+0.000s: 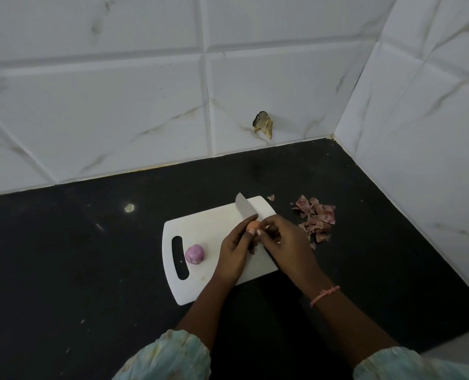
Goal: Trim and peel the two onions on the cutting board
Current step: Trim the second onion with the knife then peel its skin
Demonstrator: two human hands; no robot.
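Left hand [236,242] curled round a small onion [253,225], only a bit of orange-brown skin showing betw. fingers, held just above the cutting board [214,223]. Right hand [280,237] closed too, thumb and fingertips pinching at the onion's near side; knife [244,208] blade sticking up and away from betw. the two hands. Handle hidden, so can't tell for sure which hand grips it; looks like the right, w/ blade laid against the onion.

Second onion [195,253], purple and apparently already peeled, sitting on the board near the handle slot, well apart from the hands. Pile of peels [317,219] on the dark counter [90,256] just right of the board; one stray scrap by the board's far corner. White tiled wall behind, w/ a chipped hole.

Step in hand, prob.: peeling onion no. 2, so roughly halfway through or past.

To do it well: keep the edge turned away from left thumb, catch only the dry outer layer under the blade, pull toward the trimmed end in strips. Rotate onion w/ left fingers, not the knife. Small round thing, slippery once bare, so firm grip, short strokes. Drop peels on the pile, not the board.
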